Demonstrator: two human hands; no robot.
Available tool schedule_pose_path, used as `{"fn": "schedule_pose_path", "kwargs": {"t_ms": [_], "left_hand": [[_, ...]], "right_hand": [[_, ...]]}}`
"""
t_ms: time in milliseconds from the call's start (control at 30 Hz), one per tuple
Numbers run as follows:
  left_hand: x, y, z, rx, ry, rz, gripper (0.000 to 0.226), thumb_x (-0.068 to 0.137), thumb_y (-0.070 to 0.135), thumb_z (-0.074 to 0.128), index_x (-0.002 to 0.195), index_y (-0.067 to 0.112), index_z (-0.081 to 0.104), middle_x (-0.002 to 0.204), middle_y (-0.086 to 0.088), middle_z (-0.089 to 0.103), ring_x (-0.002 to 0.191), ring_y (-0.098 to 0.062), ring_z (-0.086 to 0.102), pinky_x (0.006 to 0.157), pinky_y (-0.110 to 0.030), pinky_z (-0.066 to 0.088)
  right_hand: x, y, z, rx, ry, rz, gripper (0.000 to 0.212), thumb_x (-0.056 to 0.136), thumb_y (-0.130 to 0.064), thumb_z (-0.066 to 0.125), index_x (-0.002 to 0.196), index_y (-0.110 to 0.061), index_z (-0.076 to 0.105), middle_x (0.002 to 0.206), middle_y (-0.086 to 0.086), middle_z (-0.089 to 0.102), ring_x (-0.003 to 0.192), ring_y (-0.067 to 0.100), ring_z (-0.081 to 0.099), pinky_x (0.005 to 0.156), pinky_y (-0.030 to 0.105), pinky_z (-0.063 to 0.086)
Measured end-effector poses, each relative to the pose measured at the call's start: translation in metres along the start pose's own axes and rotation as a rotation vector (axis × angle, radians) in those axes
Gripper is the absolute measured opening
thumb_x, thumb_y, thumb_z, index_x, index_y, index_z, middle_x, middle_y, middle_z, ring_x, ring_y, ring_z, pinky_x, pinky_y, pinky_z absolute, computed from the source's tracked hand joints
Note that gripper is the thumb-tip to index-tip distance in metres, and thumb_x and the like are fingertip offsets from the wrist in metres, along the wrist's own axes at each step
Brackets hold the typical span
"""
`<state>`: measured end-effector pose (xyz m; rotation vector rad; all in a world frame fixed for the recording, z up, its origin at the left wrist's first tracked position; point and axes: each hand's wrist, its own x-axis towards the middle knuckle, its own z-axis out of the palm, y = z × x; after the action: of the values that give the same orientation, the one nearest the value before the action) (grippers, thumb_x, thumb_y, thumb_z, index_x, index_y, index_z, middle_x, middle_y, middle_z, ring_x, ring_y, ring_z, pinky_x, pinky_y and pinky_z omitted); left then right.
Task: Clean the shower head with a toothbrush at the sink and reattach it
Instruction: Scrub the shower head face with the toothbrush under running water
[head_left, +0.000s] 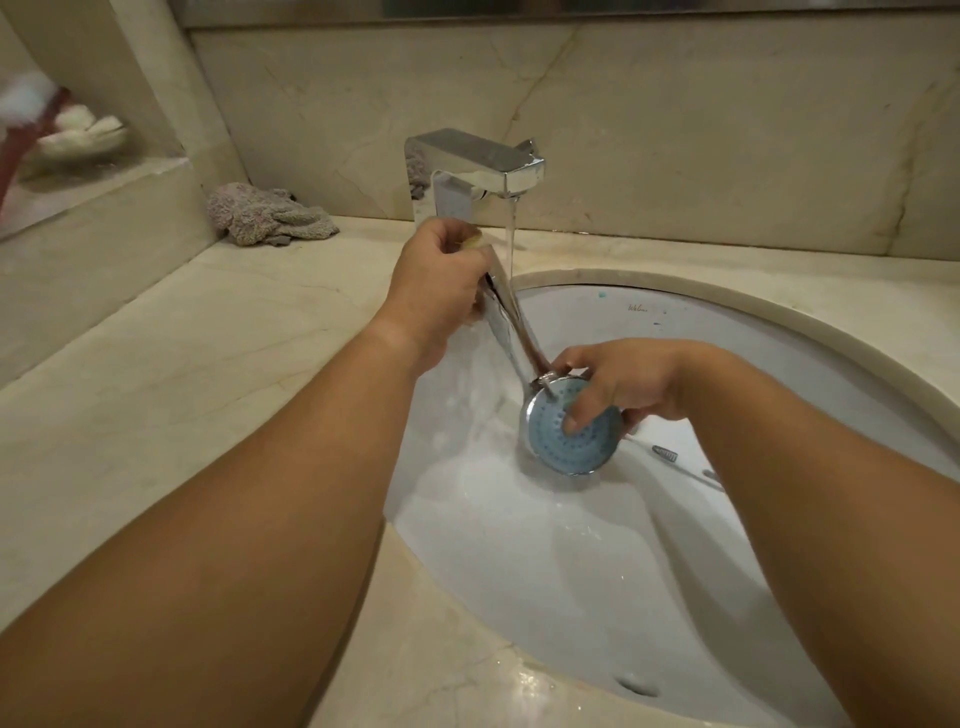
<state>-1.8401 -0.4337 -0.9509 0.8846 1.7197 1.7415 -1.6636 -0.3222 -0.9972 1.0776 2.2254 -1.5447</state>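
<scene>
**Shower head held under running water in the sink**

Two bare forearms reach in from the near edge over the white sink, whose basin is set into a pale marble counter; an overflow slot shows in the nearest wall of the basin.

The right hand grips the round end of the shower head, fingers curled over its rim and the thumb pressed on the blue nozzle face; the face is tilted toward the camera and sits low inside the basin, right of centre. Just beyond that hand, on the basin's right slope, lies a toothbrush, its dark bristle end toward the shower head; it is apart from both hands.

The chrome handle rises up and left from the head to the left hand, which is closed round the handle's upper end, fingers wrapped, above the basin's left rim; something pale yellow shows at the fingertips, too small to identify.

A stream of water falls from the square chrome faucet past the left hand onto the handle, running down it into the basin.

Further back, a crumpled greyish cloth lies on the counter against the marble wall; on a ledge at far left sits a pale, blurred object that I cannot tell.
</scene>
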Motion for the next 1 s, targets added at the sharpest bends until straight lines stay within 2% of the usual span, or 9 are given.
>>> {"fn": "schedule_pose_path", "kwargs": {"t_ms": [100,233,333,467,600,700,800,867,1000], "left_hand": [[-0.001,0.006,-0.012,0.231,-0.063,-0.047,0.023,0.084,0.003,0.073,0.104,0.012,0.066,0.097,-0.007,0.064,0.082,-0.024,0.067,0.070,-0.039,0.061],[-0.005,0.008,-0.031,0.523,-0.281,-0.182,0.026,0.081,0.000,0.078,0.103,0.013,0.076,0.093,-0.013,0.075,0.083,-0.024,0.061,0.075,-0.035,0.045],[-0.004,0.002,-0.038,0.453,-0.427,-0.322,0.028,0.090,-0.002,0.068,0.112,0.013,0.072,0.111,-0.020,0.077,0.093,-0.032,0.066,0.084,-0.050,0.051],[-0.008,-0.002,-0.031,0.312,-0.572,-0.430,0.047,0.096,-0.011,0.054,0.139,0.008,0.055,0.132,-0.022,0.067,0.092,-0.024,0.067,0.073,-0.033,0.058],[-0.014,0.000,-0.025,0.345,-0.713,-0.516,0.080,0.094,-0.015,0.051,0.161,0.021,0.026,0.101,-0.021,0.074,0.077,-0.025,0.066,0.066,-0.037,0.061],[-0.020,0.005,-0.018,0.290,-0.796,-0.542,0.083,0.095,-0.012,0.052,0.161,0.027,0.019,0.085,-0.016,0.074,0.065,-0.024,0.071,0.058,-0.033,0.060],[-0.017,0.004,-0.009,0.313,-0.715,-0.517,0.054,0.099,0.009,0.063,0.145,0.020,0.038,0.092,-0.017,0.073,0.069,-0.026,0.074,0.066,-0.039,0.062],[-0.014,-0.003,-0.003,0.318,-0.580,-0.491,0.045,0.100,0.023,0.066,0.139,0.008,0.048,0.110,-0.020,0.069,0.085,-0.033,0.076,0.079,-0.045,0.063],[-0.010,-0.012,0.007,0.179,-0.430,-0.408,0.037,0.098,0.013,0.068,0.132,0.018,0.054,0.109,-0.014,0.077,0.089,-0.030,0.077,0.082,-0.048,0.063]], "right_hand": [[-0.012,0.006,-0.020,0.021,0.041,-0.008,0.061,0.064,-0.005,0.085,0.113,-0.032,0.063,0.116,0.009,0.063,0.108,0.035,0.060,0.086,0.047,0.057],[-0.022,0.010,-0.037,0.227,0.137,-0.054,0.063,0.063,0.001,0.081,0.118,-0.023,0.063,0.115,0.010,0.066,0.108,0.034,0.061,0.090,0.049,0.054],[-0.022,0.007,-0.041,0.512,0.245,-0.145,0.068,0.059,0.000,0.078,0.123,-0.017,0.060,0.117,0.015,0.067,0.103,0.035,0.066,0.091,0.049,0.054],[-0.008,-0.006,-0.030,0.800,0.518,-0.296,0.061,0.071,0.004,0.077,0.124,-0.014,0.056,0.118,0.014,0.064,0.096,0.030,0.069,0.089,0.043,0.056],[0.004,-0.013,-0.016,0.800,0.584,-0.376,0.056,0.080,0.004,0.071,0.129,-0.019,0.055,0.118,0.005,0.063,0.097,0.027,0.069,0.079,0.044,0.060],[0.008,-0.019,-0.011,0.673,0.660,-0.404,0.048,0.082,-0.007,0.075,0.125,-0.019,0.056,0.116,0.005,0.062,0.092,0.025,0.071,0.069,0.041,0.061],[0.012,-0.023,-0.009,0.711,0.679,-0.407,0.040,0.079,-0.016,0.080,0.113,-0.015,0.058,0.111,0.009,0.064,0.089,0.028,0.072,0.072,0.050,0.060],[0.015,-0.027,-0.003,0.698,0.677,-0.408,0.036,0.079,-0.019,0.081,0.107,-0.012,0.059,0.107,0.010,0.066,0.089,0.030,0.071,0.063,0.042,0.056],[0.025,-0.041,0.011,0.722,0.725,-0.421,0.026,0.081,-0.022,0.078,0.099,-0.013,0.061,0.098,0.009,0.067,0.088,0.030,0.071,0.061,0.038,0.057]]}}
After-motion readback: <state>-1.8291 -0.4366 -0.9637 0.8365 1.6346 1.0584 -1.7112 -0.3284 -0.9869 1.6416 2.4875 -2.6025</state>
